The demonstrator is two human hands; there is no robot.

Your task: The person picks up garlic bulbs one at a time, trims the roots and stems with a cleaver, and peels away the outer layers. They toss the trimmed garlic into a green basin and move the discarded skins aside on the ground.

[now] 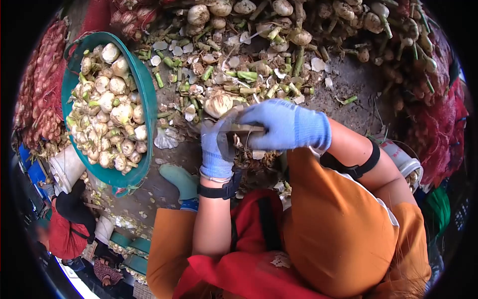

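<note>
My left hand point(217, 142), in a blue glove with grey-soiled fingers, is closed at the lower edge of a pale garlic bulb point(218, 103) and appears to grip it. My gloved right hand point(286, 124) is closed just to its right. A narrow, flat, greyish knife-like tool point(247, 128) runs from the right fingers toward my left hand; blur and the fingers hide most of it. Cut green stems point(246, 75) and papery skins lie on the ground beyond both hands.
A teal tub point(149, 107) full of trimmed garlic bulbs point(107, 102) stands at the left. Untrimmed garlic point(343, 12) is heaped at the back right. Red mesh sacks point(45, 94) line the left side. A white bucket point(406, 164) stands at the right. Another person point(72, 234) sits lower left.
</note>
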